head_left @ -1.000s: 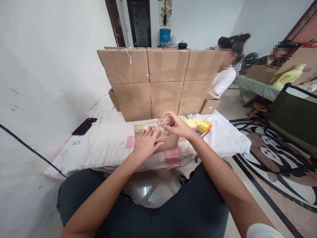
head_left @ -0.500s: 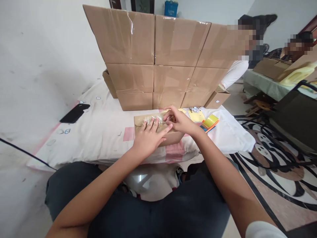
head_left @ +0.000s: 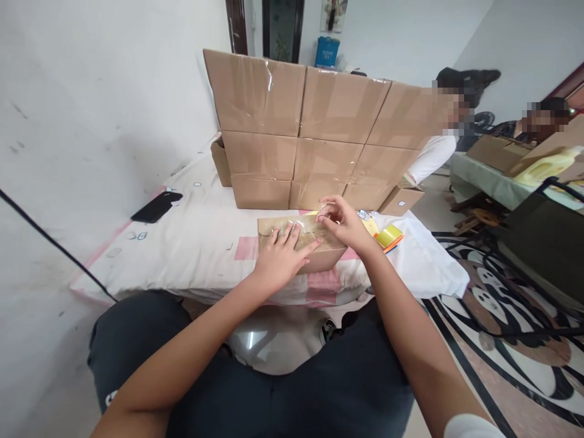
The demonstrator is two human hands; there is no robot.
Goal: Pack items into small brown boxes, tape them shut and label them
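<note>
A small closed cardboard box [head_left: 322, 255] lies on the cloth-covered table in front of me. Shiny, wrinkled clear tape [head_left: 297, 226] shows along its top seam. My left hand [head_left: 283, 255] rests on the box top with its fingers spread, pressing beside the tape. Over the right end of the box, my right hand [head_left: 342, 224] is curled, thumb and fingertips pinched together. A glint of clear film shows at those fingertips, though the fingers partly hide it.
Stacked taped cardboard boxes [head_left: 296, 134] form a wall behind the work. A roll of yellow tape [head_left: 390, 235] lies to the right, a black phone [head_left: 157, 207] to the left. A person in a white sleeve [head_left: 433, 158] is behind the stack; another person sits further right.
My right hand has lifted slightly and moved right, away from my left hand, uncovering more of the box top. My left hand stays flat on the box. The camera view has tilted up.
</note>
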